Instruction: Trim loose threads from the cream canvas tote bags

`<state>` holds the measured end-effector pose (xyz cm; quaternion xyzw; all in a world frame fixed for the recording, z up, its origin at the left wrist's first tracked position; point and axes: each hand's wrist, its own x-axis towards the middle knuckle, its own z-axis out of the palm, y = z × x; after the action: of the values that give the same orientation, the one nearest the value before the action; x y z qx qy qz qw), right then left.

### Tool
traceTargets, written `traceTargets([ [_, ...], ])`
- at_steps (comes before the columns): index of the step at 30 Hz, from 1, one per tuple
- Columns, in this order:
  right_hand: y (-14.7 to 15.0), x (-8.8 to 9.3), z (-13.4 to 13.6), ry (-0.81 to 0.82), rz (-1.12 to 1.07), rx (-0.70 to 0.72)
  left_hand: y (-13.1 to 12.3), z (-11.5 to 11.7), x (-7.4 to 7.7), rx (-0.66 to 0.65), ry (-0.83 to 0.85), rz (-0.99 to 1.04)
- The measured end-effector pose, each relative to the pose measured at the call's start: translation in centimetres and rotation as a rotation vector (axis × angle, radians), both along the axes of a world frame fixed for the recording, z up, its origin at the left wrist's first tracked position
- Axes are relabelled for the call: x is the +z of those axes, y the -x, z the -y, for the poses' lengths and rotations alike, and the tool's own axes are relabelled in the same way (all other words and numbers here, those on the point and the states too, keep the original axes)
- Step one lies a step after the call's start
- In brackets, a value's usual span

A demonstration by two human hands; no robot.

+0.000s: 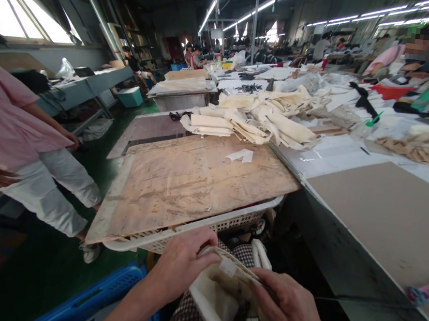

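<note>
Between my two hands is a cream fabric piece [214,285] with a small white label [227,267] near its upper edge. My left hand [187,256] pinches the edge at the piece's left corner, thumb and fingers together. On the right, my right hand [285,299] grips the same edge, with the thumb on top. The piece hangs open over my lap, where checked cloth [183,318] shows beneath it. More cream material lies in its folds, partly hidden.
A worn wooden board [196,179] rests on a white basket [185,234] just ahead. Cream pieces [251,118] are heaped behind it. A blue basket [103,298] sits at lower left. A person in pink [12,115] stands left. A table [392,208] stretches along the right.
</note>
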<state>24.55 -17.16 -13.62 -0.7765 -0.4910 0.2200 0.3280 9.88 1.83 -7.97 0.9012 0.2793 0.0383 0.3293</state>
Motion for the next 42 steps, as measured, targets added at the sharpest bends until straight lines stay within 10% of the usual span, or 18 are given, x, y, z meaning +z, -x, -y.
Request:
traceTargets([
  [14,-0.5,-0.4,0.0,-0.009,-0.185,0.042,-1.0,-0.6,0.8,-0.271,0.004,0.01],
  [34,0.2,-0.1,0.2,-0.033,-0.202,-0.03,-1.8,-1.1,0.0,-0.514,-0.436,0.086],
  [42,0.0,-0.5,-0.1,-0.054,-0.232,-0.016,-0.7,-0.7,0.6,-0.363,-0.27,0.02],
])
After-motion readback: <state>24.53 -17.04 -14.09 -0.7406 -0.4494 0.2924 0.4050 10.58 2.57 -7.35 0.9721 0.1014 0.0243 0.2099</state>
